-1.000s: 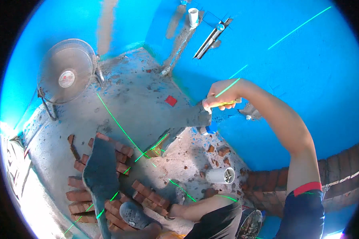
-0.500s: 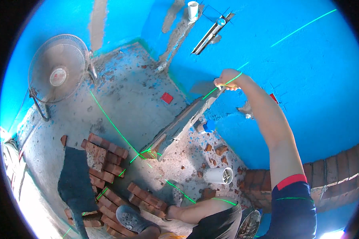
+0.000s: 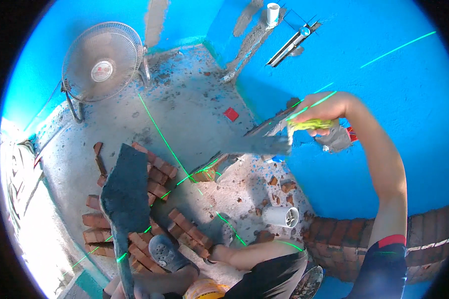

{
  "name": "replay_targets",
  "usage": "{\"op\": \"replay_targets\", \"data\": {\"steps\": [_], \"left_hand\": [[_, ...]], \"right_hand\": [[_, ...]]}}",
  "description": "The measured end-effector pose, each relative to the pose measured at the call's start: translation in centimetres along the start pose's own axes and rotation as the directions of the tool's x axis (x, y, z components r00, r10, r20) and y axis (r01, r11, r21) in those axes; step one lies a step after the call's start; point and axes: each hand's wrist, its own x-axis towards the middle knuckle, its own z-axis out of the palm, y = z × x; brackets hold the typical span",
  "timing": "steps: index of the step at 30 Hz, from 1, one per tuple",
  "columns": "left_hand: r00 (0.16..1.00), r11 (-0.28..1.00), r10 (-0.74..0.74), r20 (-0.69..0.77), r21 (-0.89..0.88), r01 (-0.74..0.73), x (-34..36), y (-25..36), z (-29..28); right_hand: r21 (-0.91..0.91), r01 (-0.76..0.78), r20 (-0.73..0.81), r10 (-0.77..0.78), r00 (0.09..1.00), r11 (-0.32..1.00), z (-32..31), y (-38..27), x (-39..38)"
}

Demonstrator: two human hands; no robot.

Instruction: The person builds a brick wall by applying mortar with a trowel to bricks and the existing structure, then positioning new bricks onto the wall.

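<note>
The right hand (image 3: 320,110) has its fingers wrapped around a trowel (image 3: 264,143) handle by the blue wall (image 3: 384,89); left fingers apparently hidden.

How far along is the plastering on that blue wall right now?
Done: a grey mortar strip already runs down the blue wall below the white pipe. In hand: the right hand holds a trowel carrying mortar against the wall, beside a fresh grey patch. The left hand grips a long mortar-coated board. Left: the patch looks rough, and loose bricks lie on the floor.
</note>
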Motion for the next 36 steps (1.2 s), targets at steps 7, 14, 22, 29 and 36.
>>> {"op": "replay_targets", "data": {"steps": [7, 14, 22, 29, 36], "left_hand": [[1.000, 0.999, 0.011, -0.023, -0.035, -0.012, -0.4, -0.2, -0.3], [0.998, 0.998, 0.057, -0.021, -0.037, -0.058, -1.0, 0.1, -0.4], [0.997, 0.997, 0.081, -0.017, 0.006, -0.080, -1.9, 0.3, -0.3], [0.986, 0.986, 0.148, 0.071, 0.063, -0.153, -2.6, -0.6, -0.5], [0.963, 0.964, 0.264, 0.059, -0.024, -0.263, -3.1, -2.1, -0.7]], "right_hand": [[-0.323, -0.018, 0.022, 0.026, 0.999, 0.946, 2.8, -4.6, 6.2], [-0.534, -0.027, -0.243, -0.122, 0.962, 0.845, 3.0, -3.8, 11.0], [0.091, 0.276, -0.473, -0.202, 0.858, 0.957, 12.5, 2.2, -0.8], [-0.074, 0.318, -0.396, -0.320, 0.860, 0.945, 25.8, 4.1, -4.0], [-0.059, 0.283, -0.360, -0.285, 0.888, 0.957, 31.2, 4.1, 1.8]]}}
